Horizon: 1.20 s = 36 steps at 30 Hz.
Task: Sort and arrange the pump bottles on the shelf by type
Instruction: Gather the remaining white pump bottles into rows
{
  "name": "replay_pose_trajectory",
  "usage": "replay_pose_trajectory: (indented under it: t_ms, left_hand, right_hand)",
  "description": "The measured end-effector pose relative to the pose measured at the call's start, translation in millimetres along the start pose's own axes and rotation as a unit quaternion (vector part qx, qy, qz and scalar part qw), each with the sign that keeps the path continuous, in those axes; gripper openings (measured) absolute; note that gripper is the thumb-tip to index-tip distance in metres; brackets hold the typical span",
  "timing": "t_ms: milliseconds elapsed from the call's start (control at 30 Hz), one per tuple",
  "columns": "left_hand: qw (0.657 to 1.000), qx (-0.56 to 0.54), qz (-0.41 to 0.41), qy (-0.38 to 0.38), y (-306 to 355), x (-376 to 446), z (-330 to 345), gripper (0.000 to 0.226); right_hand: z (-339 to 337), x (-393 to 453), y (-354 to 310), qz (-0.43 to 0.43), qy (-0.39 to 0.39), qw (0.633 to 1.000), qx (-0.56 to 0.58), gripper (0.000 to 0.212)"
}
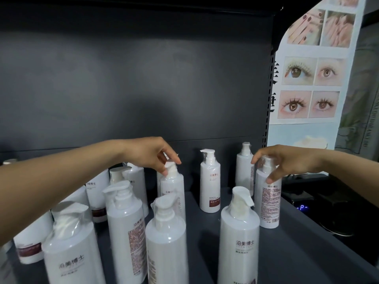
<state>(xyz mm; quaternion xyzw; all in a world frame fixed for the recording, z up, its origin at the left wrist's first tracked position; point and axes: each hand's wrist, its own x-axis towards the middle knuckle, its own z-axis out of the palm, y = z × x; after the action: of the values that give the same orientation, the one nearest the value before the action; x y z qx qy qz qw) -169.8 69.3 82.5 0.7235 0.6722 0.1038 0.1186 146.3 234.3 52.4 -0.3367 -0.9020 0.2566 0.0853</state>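
Observation:
Several white pump bottles stand on a dark grey shelf. My left hand reaches in from the left and pinches the pump head of a white bottle near the middle. My right hand comes from the right and its curled fingers and thumb grip the wrapped pump top of a white bottle with small printed text. Between them stands a bottle with a dark red label band, and another bottle stands behind at the back.
Large bottles crowd the near front: three at left and centre and one at right. The dark back panel closes the shelf. A poster of eyes and nails hangs at right, above a dark device with a blue display.

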Motion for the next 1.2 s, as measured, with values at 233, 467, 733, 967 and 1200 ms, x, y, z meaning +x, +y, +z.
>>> replay_pose_trajectory:
  t_ms: [233, 467, 733, 967, 1200]
  left_hand:
    - [0.998, 0.057, -0.019, 0.015, 1, -9, -6, 0.032]
    - [0.996, 0.073, -0.032, 0.042, -2, -10, -4, 0.023]
    - [0.996, 0.030, -0.026, 0.079, -6, -5, 6, 0.011]
    - [0.995, 0.074, -0.055, 0.027, -1, -8, -5, 0.019]
    - [0.992, 0.075, -0.093, 0.035, 8, -7, -1, 0.027]
  right_hand:
    - [4, 11, -45, -0.084, -0.014, 0.996, 0.017, 0.055]
    - [43, 44, -67, -0.132, -0.061, 0.989, 0.013, 0.055]
    - [48, 51, -69, -0.121, -0.063, 0.990, 0.019, 0.052]
    - [54, 49, -80, -0.098, -0.015, 0.994, -0.039, 0.038]
    - [53, 45, -93, -0.049, 0.007, 0.992, -0.116, 0.035]
